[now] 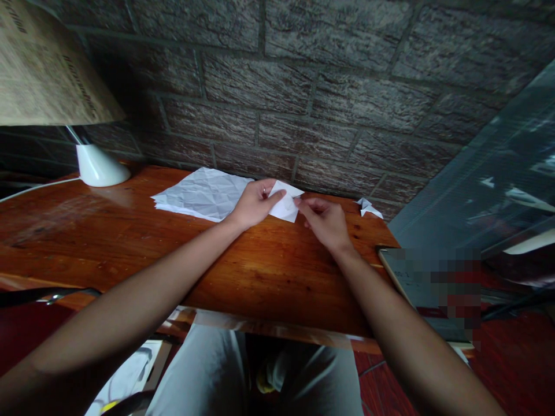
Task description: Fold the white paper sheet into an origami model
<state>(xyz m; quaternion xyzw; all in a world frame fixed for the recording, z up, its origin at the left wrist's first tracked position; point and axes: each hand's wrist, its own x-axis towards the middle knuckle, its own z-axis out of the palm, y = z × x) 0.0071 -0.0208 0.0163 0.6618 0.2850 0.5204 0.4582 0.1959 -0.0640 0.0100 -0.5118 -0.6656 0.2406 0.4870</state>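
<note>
Just above the wooden table, a folded sheet of white paper is held between both hands. My left hand grips its left side, the thumb lying across the front and the other fingers behind; a ring shows on one finger. At the paper's right edge, my right hand pinches with thumb and forefinger, the remaining fingers curled. Left of the hands lies a stack of creased white paper sheets, partly covered by my left hand. A small folded paper piece rests near the far right corner.
A lamp with a printed shade and white base stands at the left of the wooden table. Behind it rises a brick wall. A dark flat board juts from the right edge, beside a greyish translucent panel.
</note>
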